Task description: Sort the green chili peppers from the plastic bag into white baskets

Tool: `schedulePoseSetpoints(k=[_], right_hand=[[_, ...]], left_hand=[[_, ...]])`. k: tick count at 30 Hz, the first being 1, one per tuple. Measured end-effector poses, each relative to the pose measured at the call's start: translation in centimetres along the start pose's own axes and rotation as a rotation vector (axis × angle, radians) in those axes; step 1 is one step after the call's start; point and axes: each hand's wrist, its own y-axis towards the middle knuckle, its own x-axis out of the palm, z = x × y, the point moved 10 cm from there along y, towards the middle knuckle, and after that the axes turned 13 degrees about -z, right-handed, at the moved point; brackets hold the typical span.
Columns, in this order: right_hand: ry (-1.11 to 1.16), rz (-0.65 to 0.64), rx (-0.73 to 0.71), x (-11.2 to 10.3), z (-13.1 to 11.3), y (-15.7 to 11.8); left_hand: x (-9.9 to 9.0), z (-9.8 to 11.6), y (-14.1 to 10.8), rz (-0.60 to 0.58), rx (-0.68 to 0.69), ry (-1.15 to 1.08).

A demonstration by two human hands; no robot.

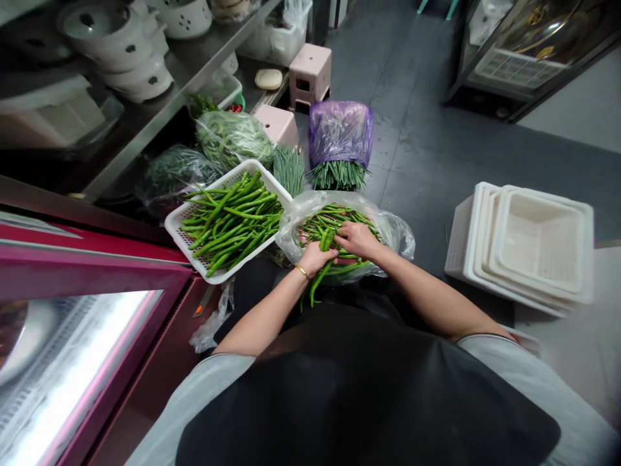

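Note:
My left hand (pixel 315 259), with a gold bangle at its wrist, is wrapped round a small bunch of long green chili peppers (pixel 327 239). Their ends stick out above and below the fist. Right beside it, my right hand (pixel 358 239) has its fingers pinched together at the bunch; what lies between the fingertips is too small to make out. Both hands are over an open clear plastic bag (pixel 400 236) holding stems and more green peppers (pixel 334 217). Touching the bag on the left, a white perforated basket (pixel 182 230) is heaped with long green peppers (pixel 233 220).
Beyond the bag stand a purple-wrapped bundle of green stalks (pixel 341 139) and pink stools (pixel 310 71). Nested white baskets (pixel 524 246) are at right. Bagged greens (pixel 235 139) lie under a metal shelf (pixel 179 97) at left, near a lit display cabinet (pixel 92 349).

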Motion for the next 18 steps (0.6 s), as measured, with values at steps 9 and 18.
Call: schedulePoseSetpoints(k=[9,18], right_hand=[[-0.003,0.126,-0.012,2.6,-0.6,3.1],[-0.499,-0.184,0.178,5.2,-0.1,8.7]], left_hand=[[-1.2,-1.4,-1.2,-0.032,-0.177,-0.231],[-7.2,-0.2,-3.0,0.054,-0.127,-0.565]])
